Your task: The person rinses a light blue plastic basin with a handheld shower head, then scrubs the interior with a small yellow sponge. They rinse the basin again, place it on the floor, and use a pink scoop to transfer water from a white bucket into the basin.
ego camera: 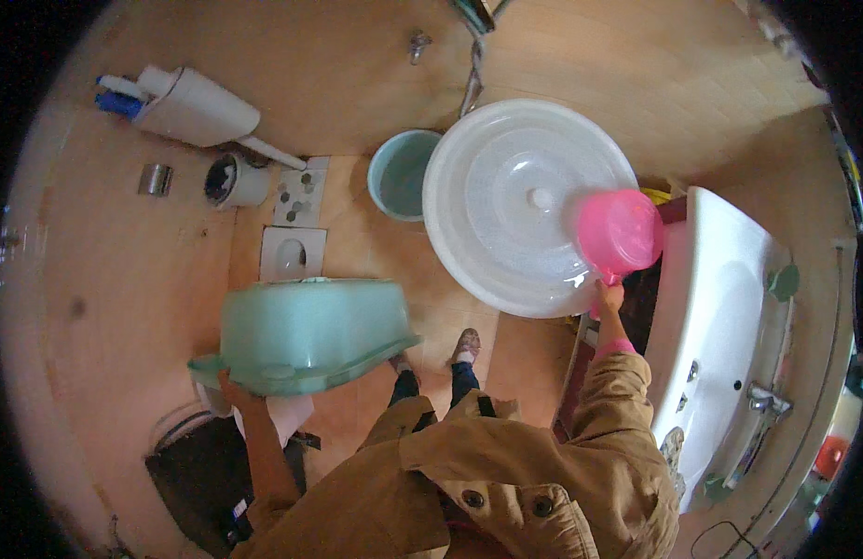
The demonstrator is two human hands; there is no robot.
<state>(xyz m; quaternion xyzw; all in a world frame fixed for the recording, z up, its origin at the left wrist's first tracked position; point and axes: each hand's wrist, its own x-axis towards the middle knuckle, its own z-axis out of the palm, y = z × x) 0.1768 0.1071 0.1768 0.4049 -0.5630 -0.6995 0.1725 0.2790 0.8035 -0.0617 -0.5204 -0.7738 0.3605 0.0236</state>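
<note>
My left hand (241,395) grips the rim of a pale green plastic tub (316,321). The tub is tipped over, its outer wall showing and its opening hidden from me. On the other side, my right hand (611,299) holds the handle of a pink plastic water dipper (619,230). The dipper is at the right rim of a large round white plastic basin (501,202), beside the washbasin. Whether it touches the basin, I cannot tell.
A light blue bucket (403,178) stands partly behind the white basin. A squat toilet (292,255) is at left. Beyond it are a wall-mounted white cistern (201,108) and a waste bin (246,182). A white ceramic washbasin (718,314) borders my right; a dark container (211,475) stands lower left.
</note>
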